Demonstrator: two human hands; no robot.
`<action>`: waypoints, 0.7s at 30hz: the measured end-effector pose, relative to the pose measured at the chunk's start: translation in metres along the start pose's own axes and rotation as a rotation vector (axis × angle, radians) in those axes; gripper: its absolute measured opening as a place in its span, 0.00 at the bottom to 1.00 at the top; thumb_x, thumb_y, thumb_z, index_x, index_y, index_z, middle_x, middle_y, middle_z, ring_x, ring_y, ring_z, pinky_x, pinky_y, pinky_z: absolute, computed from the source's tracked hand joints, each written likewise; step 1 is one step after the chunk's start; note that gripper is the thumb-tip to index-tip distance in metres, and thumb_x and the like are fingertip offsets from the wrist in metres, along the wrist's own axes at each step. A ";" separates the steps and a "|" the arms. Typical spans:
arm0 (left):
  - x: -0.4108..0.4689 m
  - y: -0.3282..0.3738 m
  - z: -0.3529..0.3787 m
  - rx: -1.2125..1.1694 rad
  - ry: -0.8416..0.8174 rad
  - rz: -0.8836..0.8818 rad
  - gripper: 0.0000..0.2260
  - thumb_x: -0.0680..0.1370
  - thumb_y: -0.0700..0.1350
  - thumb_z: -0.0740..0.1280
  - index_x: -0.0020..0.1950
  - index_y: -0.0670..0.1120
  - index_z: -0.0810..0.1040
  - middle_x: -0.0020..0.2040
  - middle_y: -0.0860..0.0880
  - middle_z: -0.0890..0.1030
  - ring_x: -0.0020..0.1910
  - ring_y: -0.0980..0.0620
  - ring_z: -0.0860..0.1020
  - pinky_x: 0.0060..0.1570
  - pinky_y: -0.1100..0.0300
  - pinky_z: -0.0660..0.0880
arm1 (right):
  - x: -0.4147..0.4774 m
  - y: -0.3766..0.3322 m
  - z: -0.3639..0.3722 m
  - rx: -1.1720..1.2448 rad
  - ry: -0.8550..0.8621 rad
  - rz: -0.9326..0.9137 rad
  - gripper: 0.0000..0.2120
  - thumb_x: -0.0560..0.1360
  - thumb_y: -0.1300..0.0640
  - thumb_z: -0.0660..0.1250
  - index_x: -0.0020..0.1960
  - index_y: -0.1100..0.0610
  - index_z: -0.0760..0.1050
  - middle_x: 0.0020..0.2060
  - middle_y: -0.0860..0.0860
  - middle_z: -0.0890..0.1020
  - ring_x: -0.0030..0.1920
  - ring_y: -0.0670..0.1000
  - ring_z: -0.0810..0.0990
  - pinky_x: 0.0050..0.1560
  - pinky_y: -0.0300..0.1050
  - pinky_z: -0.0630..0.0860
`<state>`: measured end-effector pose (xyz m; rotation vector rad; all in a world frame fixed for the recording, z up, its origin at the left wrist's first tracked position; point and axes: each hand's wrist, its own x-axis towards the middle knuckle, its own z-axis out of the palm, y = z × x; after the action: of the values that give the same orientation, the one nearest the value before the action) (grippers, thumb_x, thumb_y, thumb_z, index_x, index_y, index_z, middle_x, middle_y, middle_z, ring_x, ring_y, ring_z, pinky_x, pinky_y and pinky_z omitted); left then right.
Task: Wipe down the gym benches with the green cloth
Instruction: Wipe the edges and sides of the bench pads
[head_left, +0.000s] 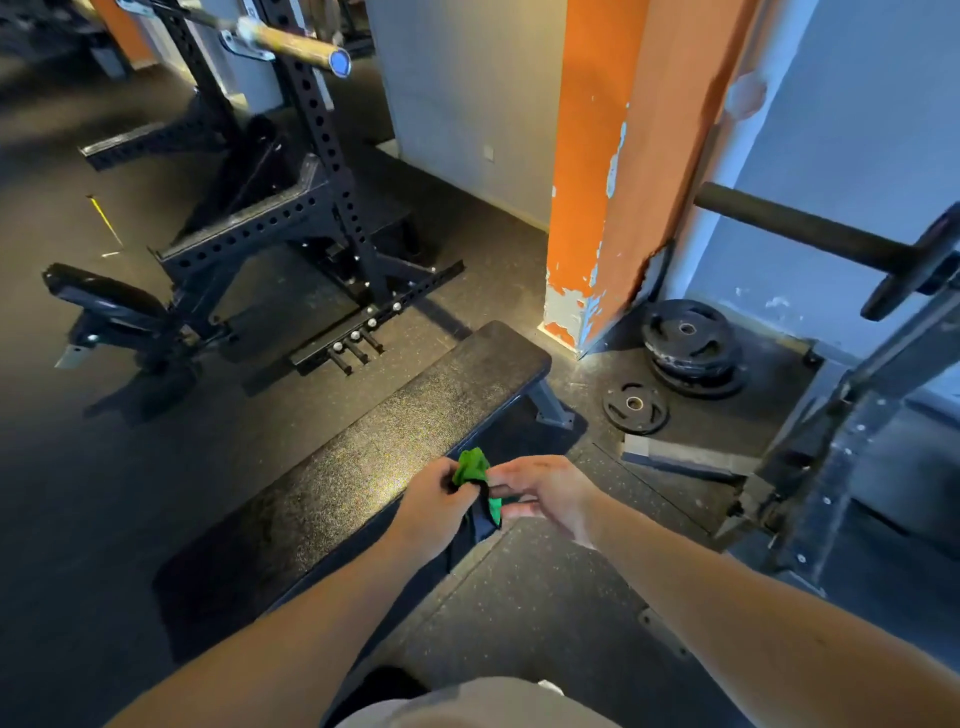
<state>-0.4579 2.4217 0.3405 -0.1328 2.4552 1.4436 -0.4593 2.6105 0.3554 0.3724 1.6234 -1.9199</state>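
Cloth (470, 467) is bunched in the curled left hand (436, 499) and pinched by the right hand (548, 493), over the bench (363, 452), right edge. Wadded so, patches could be missed.

left hand (434, 501) grips cloth (470, 467) | right hand (550, 491) pinches it | arms extended

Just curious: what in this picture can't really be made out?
Head view only.
1. Green cloth: bunched between left hand and right hand, so its full size is hidden.
2. Flat bench: near end lost in shadow behind the left forearm.
3. Rack on the right: cut off by the frame's right edge.
4. Barbell: its far end runs past the top edge.
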 end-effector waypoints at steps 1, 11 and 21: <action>0.001 0.004 0.002 -0.003 -0.009 -0.006 0.04 0.77 0.40 0.70 0.44 0.41 0.77 0.36 0.46 0.75 0.35 0.51 0.70 0.38 0.53 0.67 | 0.000 0.002 -0.008 -0.088 0.068 -0.027 0.10 0.79 0.69 0.65 0.55 0.63 0.84 0.51 0.56 0.87 0.54 0.54 0.85 0.51 0.44 0.83; 0.032 0.013 0.000 -0.229 -0.186 -0.092 0.03 0.67 0.40 0.66 0.39 0.43 0.76 0.36 0.45 0.74 0.39 0.50 0.71 0.43 0.55 0.68 | 0.042 0.011 -0.033 -0.376 0.087 0.042 0.11 0.75 0.59 0.75 0.58 0.57 0.81 0.55 0.53 0.84 0.56 0.53 0.81 0.50 0.40 0.79; 0.125 -0.028 0.015 -0.262 -0.131 -0.216 0.13 0.74 0.42 0.76 0.54 0.52 0.77 0.51 0.48 0.82 0.48 0.49 0.81 0.55 0.46 0.79 | 0.113 -0.013 -0.048 -0.423 0.191 0.181 0.10 0.78 0.57 0.73 0.56 0.58 0.76 0.52 0.56 0.84 0.52 0.52 0.85 0.52 0.50 0.85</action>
<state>-0.5674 2.4295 0.2734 -0.3363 2.0698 1.6127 -0.5637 2.6291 0.2923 0.5158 1.9894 -1.3966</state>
